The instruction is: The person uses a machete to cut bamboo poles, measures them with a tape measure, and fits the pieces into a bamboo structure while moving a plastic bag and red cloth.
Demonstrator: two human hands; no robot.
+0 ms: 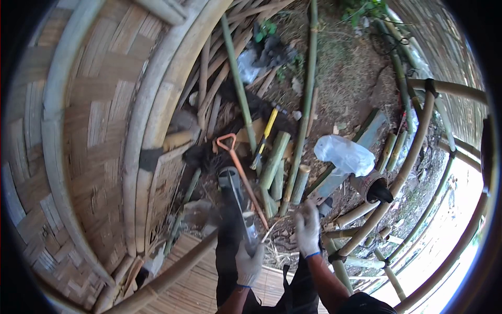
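Observation:
White gloves with blue cuffs cover both hands. At lower centre, my left hand is closed around the lower end of a long, narrow grey tool, which points up and away. My right hand is raised to the right of it, fingers bent upward; whether it holds anything small is not clear. Beyond the hands lies an orange-handled tool, slanting across the ground. Cut green bamboo pieces stand or lean near a yellow and black hammer.
A woven bamboo wall rises at the left. Bamboo rails curve along the right. A clear plastic bag lies beside a round container. Long bamboo poles stretch away, and a slatted bamboo floor lies below.

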